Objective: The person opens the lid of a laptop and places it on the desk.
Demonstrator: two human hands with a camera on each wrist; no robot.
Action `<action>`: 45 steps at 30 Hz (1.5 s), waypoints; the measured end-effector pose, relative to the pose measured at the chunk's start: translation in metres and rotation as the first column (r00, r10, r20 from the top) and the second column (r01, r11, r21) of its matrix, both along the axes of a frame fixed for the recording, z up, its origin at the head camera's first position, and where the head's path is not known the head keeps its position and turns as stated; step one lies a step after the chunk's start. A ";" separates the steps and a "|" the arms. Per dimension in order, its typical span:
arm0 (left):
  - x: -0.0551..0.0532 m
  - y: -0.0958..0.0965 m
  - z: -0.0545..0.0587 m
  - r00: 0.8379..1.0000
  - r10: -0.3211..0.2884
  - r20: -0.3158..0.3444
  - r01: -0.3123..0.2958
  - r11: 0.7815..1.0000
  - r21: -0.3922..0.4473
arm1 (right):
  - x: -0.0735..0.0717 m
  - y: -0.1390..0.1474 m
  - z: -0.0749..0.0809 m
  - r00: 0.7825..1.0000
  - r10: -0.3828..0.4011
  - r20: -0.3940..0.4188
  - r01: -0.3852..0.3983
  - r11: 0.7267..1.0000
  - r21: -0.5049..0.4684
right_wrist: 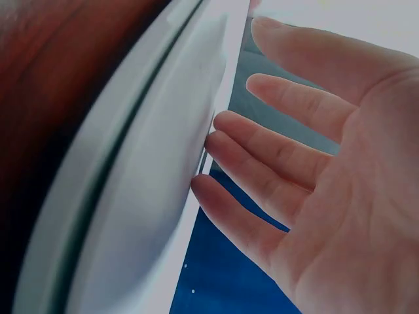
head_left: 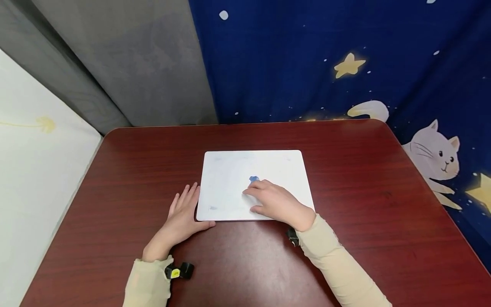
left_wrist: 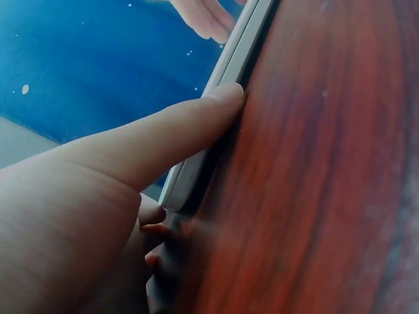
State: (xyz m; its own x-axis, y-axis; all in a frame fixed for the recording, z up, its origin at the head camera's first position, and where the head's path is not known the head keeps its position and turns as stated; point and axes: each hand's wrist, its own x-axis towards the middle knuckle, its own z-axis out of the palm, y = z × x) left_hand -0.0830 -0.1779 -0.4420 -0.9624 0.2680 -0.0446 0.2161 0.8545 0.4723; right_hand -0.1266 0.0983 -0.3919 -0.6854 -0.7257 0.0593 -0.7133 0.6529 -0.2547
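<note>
A closed, pale laptop point(head_left: 226, 187) lies flat on the table, with a small blue patch point(head_left: 254, 178) near the middle of its lid. My left hand point(head_left: 180, 219) spans the laptop's near left corner, its fingers straight along the left side. In the left wrist view, the thumb point(left_wrist: 190, 127) rests against the front edge, where a seam runs between lid and base. My right hand point(head_left: 278, 204) reaches over the lid from the right, fingers loosely bent. Its fingertips point(right_wrist: 201, 186) come right at the lid's surface in the right wrist view, with nothing held.
The laptop sits on a dark red wooden table point(head_left: 153, 157) with rounded far corners. Behind stand a grey curtain point(head_left: 153, 64) and a blue curtain point(head_left: 276, 64) with stars and a cat. A white wall point(head_left: 34, 170) borders the left side.
</note>
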 end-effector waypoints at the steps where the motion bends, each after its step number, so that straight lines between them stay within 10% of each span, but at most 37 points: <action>1: 0.000 0.000 0.000 1.000 0.002 0.001 -0.002 1.000 0.000 | 0.000 -0.001 -0.001 1.000 0.009 -0.004 -0.009 1.000 -0.002; 45: 0.000 -0.001 0.000 1.000 0.003 -0.023 -0.003 1.000 -0.007 | 0.016 -0.016 -0.008 0.989 0.085 -0.124 -0.071 0.991 0.117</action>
